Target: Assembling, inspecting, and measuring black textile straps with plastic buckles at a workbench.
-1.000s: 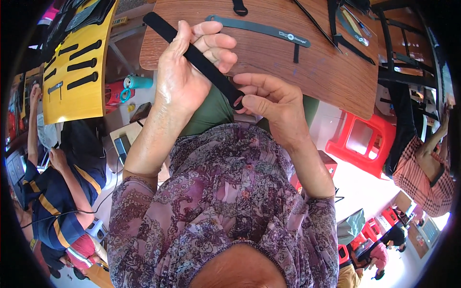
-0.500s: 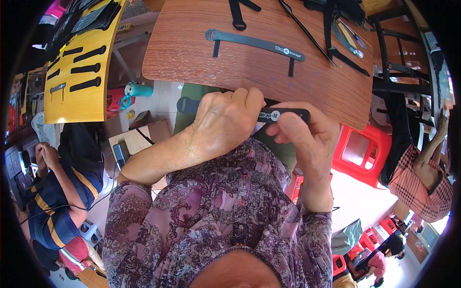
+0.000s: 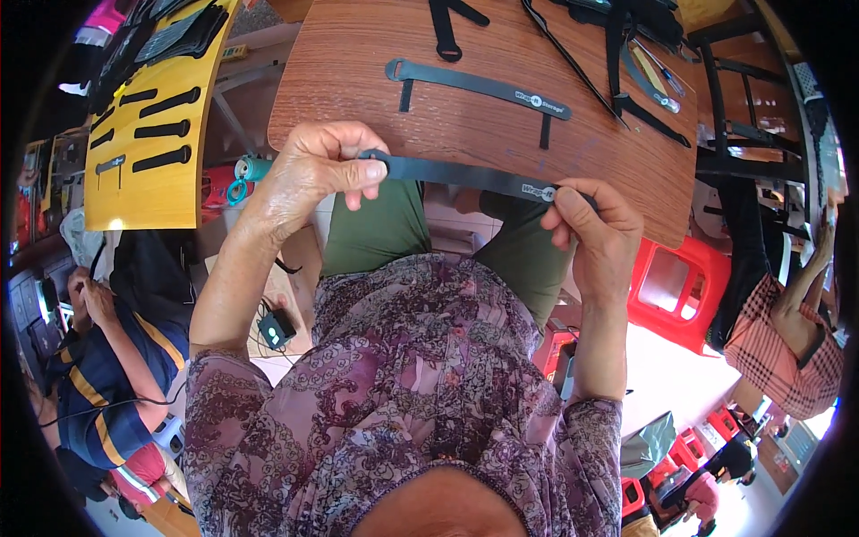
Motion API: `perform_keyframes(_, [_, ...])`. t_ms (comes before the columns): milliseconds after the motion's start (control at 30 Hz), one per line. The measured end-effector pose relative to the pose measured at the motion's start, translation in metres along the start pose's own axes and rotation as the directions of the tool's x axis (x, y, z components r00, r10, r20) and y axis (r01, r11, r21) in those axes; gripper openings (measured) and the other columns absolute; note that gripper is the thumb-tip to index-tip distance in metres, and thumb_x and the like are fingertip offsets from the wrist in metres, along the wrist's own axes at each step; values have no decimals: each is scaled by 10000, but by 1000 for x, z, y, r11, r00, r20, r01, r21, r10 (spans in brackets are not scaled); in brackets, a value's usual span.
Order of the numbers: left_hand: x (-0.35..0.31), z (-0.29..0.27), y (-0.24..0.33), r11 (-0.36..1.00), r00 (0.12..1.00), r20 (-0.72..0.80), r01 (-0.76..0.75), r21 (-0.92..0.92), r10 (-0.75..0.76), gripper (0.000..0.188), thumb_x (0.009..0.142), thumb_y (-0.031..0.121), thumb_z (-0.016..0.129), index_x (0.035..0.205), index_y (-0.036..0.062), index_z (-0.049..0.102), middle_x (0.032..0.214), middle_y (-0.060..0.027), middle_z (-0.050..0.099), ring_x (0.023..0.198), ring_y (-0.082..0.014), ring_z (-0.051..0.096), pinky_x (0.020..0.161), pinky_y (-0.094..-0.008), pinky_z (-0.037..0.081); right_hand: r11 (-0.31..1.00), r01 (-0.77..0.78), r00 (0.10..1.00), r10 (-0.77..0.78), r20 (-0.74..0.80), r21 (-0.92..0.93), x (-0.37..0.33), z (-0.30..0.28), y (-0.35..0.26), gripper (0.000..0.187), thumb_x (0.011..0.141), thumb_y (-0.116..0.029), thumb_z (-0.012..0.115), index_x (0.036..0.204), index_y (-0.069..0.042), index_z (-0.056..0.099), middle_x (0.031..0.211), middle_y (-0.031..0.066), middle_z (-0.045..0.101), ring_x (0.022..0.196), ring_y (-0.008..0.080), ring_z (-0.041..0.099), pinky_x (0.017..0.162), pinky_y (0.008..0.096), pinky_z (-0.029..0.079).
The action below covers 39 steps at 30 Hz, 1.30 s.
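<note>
A dark strap with pale printing is stretched between my two hands, just off the front edge of the brown table. My left hand pinches its left end between thumb and fingers. At the printed right end, my right hand grips it with the thumb on top. Farther back, a similar strap with a slotted left end lies flat on the table. Two short black strips, a left one and a right one, stick out from beneath it.
Black straps and a pen lie at the table's back. On the left, a yellow table holds several black straps. A red stool stands at right. Co-workers sit left and right; a teal bottle is beside the tables.
My left hand has moved left and up to the strap's end, so its length now shows between my hands. My right hand stays on the printed end, slightly farther right.
</note>
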<state>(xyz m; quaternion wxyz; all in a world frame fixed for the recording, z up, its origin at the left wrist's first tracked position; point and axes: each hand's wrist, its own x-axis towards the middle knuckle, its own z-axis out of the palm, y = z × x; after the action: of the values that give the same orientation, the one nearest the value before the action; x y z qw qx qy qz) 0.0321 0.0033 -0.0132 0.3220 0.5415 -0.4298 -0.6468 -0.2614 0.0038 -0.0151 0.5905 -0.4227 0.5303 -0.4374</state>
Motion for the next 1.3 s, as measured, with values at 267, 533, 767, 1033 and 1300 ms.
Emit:
perform_keyframes(267, [22, -10, -5, 997, 993, -105, -51, -54, 45, 145, 815, 126, 671, 866, -3, 630, 662, -68, 629, 480, -82, 531, 455, -184, 415, 998, 12, 1000, -11, 11, -62, 20, -6, 0, 148, 855, -87, 611, 945, 30, 628, 696, 77, 647, 528, 60, 539, 467, 171, 404])
perform_keyframes(533, [45, -14, 6, 998, 981, -190, -45, -48, 35, 151, 849, 143, 639, 853, -7, 622, 623, -60, 616, 435, -75, 499, 410, -183, 386, 993, -23, 999, 20, -31, -113, 46, -3, -1, 140, 852, -77, 603, 945, 26, 625, 696, 71, 647, 513, 58, 527, 459, 168, 395])
perform_keyframes(767, [60, -9, 9, 955, 950, -281, -54, 290, 139, 130, 830, 113, 621, 782, -8, 634, 528, -22, 570, 375, -42, 445, 341, -202, 338, 962, 37, 999, -46, -24, -269, 63, 1, -4, 102, 838, -39, 603, 903, 35, 631, 669, 63, 628, 514, 59, 520, 457, 178, 404])
perform_keyframes(1033, [73, -14, 17, 952, 946, -307, 0, 307, 99, 154, 808, 124, 628, 743, -14, 648, 507, -30, 566, 370, -58, 452, 334, -212, 342, 954, 28, 999, -38, -25, -300, 78, 1, 0, 115, 839, -55, 605, 901, 37, 637, 650, 59, 621, 504, 57, 510, 452, 175, 390])
perform_keyframes(1300, [79, -10, 25, 898, 930, -357, 80, 433, 89, 156, 784, 125, 627, 702, -6, 650, 496, -37, 566, 367, -81, 474, 350, -238, 378, 937, 7, 999, -19, -31, -349, 88, 4, -1, 122, 833, -65, 615, 892, 38, 642, 638, 52, 617, 490, 48, 487, 442, 167, 365])
